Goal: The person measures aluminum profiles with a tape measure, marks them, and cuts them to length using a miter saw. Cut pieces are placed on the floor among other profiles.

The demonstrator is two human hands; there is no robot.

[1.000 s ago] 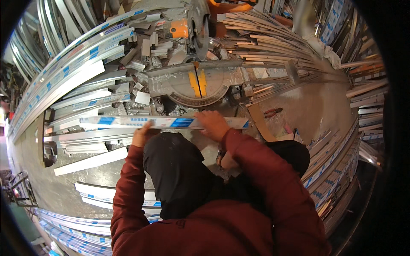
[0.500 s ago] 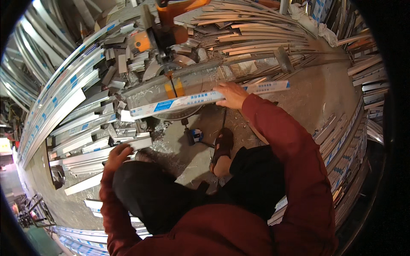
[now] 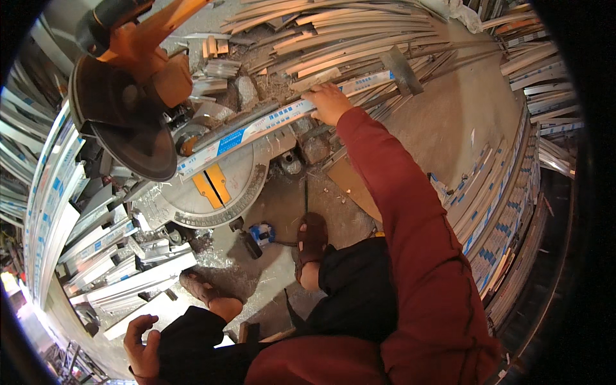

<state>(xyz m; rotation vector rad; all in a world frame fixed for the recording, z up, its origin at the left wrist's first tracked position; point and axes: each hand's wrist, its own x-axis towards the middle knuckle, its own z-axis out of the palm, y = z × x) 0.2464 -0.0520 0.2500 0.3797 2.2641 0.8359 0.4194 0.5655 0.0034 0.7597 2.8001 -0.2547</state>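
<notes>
My right hand is closed over a long, straight profile strip with white and blue printed film. The strip lies across the back of a mitre saw's round base, above its yellow insert plates. Its far right end is close to an upright metal plate; I cannot tell whether they touch. The saw's dark round blade and guard, under an orange body, stand raised beside the strip's left end. My left hand is at the lower left near my knee, fingers loosely bent and apart, holding nothing.
Bundles of long film-covered profiles curve along the left. Short offcuts pile up beside the saw. Wood-coloured strips lie at the back, and more profile stacks stand at right. A blue-and-white round object sits near my feet.
My right hand has carried the strip away from me onto the saw base, its right end now near the upright plate. My left hand has drawn back lower. The view has shifted.
</notes>
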